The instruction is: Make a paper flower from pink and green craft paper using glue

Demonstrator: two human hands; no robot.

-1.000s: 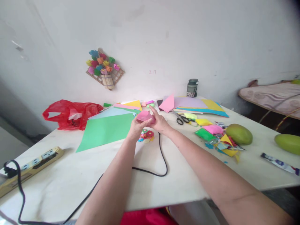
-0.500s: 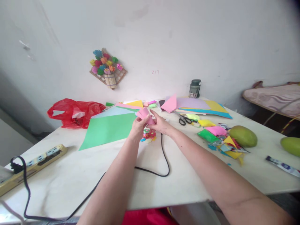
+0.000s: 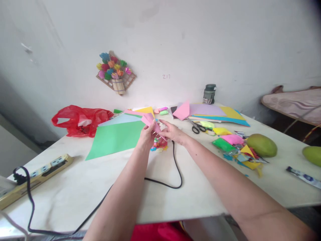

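Observation:
A folded piece of pink paper (image 3: 151, 121) is held between my two hands above the middle of the table. My left hand (image 3: 146, 134) pinches its left side, thumb on top. On its lower right end, the fingers of my right hand (image 3: 173, 131) are closed. Beneath the hands sits a cluster of small colourful pieces (image 3: 158, 146), partly hidden by them. A black cable (image 3: 181, 174) ends close to my right hand. Left of my hands lies a sheet of green paper (image 3: 116, 139).
On the right are scissors (image 3: 197, 128), clay packets (image 3: 232, 139), paper scraps (image 3: 247, 157), a green mango (image 3: 262, 145) and a tube (image 3: 303, 176). A red plastic bag (image 3: 75, 120) and a power strip (image 3: 37, 177) occupy the left. A dark bottle (image 3: 209, 94) stands by the wall.
The pink paper has turned in my hands and now shows as a longer, narrower strip slanting down to the right. Both hands stay in nearly the same place.

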